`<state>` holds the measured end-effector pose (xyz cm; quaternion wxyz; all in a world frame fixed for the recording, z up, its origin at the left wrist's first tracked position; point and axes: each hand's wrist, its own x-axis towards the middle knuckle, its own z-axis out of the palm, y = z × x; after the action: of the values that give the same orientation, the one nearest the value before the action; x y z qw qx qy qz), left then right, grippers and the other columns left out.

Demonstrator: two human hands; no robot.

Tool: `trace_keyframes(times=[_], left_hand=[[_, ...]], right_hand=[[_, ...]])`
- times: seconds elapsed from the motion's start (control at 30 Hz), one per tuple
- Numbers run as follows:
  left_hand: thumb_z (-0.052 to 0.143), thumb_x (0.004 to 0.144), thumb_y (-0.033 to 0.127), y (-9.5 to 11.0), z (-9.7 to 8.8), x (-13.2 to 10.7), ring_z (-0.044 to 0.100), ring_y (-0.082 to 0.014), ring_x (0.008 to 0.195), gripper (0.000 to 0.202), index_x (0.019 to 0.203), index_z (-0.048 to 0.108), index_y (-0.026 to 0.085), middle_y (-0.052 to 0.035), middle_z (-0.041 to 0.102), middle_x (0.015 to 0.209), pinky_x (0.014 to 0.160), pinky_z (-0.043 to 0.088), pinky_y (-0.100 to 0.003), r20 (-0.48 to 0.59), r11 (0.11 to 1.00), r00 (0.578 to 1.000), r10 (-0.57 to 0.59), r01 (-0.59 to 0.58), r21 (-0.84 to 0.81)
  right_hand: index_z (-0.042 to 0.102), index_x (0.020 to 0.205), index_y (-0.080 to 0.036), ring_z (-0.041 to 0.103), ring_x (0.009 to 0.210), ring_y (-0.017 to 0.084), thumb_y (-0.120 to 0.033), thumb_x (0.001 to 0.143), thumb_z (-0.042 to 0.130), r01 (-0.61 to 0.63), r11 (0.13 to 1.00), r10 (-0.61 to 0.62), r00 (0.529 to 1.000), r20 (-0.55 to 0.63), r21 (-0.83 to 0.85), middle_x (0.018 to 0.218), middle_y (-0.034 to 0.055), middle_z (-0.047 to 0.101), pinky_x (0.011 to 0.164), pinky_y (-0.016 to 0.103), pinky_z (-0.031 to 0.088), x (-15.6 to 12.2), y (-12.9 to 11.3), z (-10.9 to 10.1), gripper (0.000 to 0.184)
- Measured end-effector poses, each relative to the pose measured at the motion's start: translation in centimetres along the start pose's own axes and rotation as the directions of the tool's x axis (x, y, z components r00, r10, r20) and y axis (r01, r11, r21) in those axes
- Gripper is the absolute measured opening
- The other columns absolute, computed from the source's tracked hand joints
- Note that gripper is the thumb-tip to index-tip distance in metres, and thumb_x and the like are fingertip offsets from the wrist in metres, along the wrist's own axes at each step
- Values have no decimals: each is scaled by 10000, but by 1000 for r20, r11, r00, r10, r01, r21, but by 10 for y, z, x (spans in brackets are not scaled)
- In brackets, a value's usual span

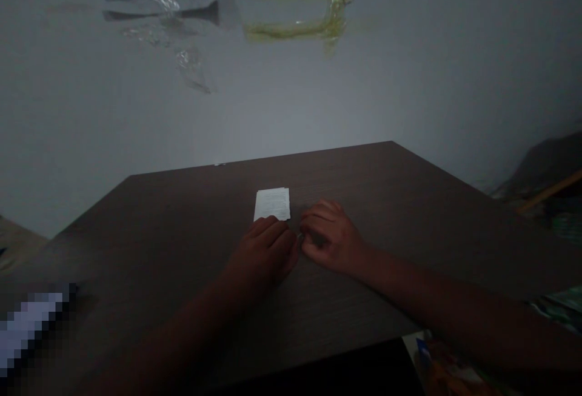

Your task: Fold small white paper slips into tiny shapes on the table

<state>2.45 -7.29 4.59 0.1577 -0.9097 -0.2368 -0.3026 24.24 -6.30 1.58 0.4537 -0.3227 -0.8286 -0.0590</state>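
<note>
The two hands met low over the desk (191, 220), nearly touching. The left hand (268, 247) was closed loosely, back uppermost, its fingers bent under; the right hand (331, 237) was half curled, thumb and forefinger drawn together towards the left. A pale sliver (300, 236) showed between their tips, too small and dim to name, and I cannot tell which hand, if either, had hold of it.

The stack of paper (273, 203) lay flat on the desk just beyond the left hand, the nearer of the two, whose knuckles hid its near edge; the right hand was off to its right. With that edge covered, its long axis could not be told. It was whitish, with faint lines like print and slightly uneven edges, suggesting several pieces.
</note>
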Motion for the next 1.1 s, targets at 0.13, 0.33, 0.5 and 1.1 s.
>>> trace_keyframes(times=[0.13, 0.33, 0.5, 1.1], left_hand=[[521, 1082, 127, -7, -3, -3, 611, -207, 787, 222, 891, 605, 203, -33, 673, 831, 756, 545, -338, -51, 1000, 999, -1, 2, 23], [510, 1103, 146, -14, -1, -6, 627, -206, 813, 227, 916, 624, 204, -29, 690, 852, 786, 546, -342, -28, 1000, 1000, -6, 7, 30], [509, 1124, 183, -10, 5, -3, 611, -202, 790, 259, 889, 615, 203, -22, 666, 834, 749, 539, -342, -27, 1000, 999, 23, -22, 20], [544, 1095, 169, -6, 4, -1, 651, -239, 864, 170, 986, 672, 197, -41, 721, 927, 799, 530, -390, 111, 1000, 994, -1, -2, 21]], right_hand=[[548, 833, -250, 611, 832, 234, -97, 866, 600, -98, 994, 95, 994, -49, -56, 833, 35, 664, 818, 404, 493, -1, 23, -4, 165], [583, 951, -246, 648, 904, 254, -126, 884, 614, -55, 998, 53, 994, -97, -16, 919, 52, 698, 853, 425, 501, -1, 16, -6, 141], [571, 904, -241, 630, 867, 232, -107, 881, 591, 23, 1000, -23, 1000, -5, 10, 894, 41, 693, 828, 411, 467, 0, -7, -2, 138], [524, 853, -243, 576, 797, 223, -138, 865, 576, 45, 998, -41, 997, 63, -54, 821, 28, 641, 785, 386, 409, 0, -8, 3, 118]])
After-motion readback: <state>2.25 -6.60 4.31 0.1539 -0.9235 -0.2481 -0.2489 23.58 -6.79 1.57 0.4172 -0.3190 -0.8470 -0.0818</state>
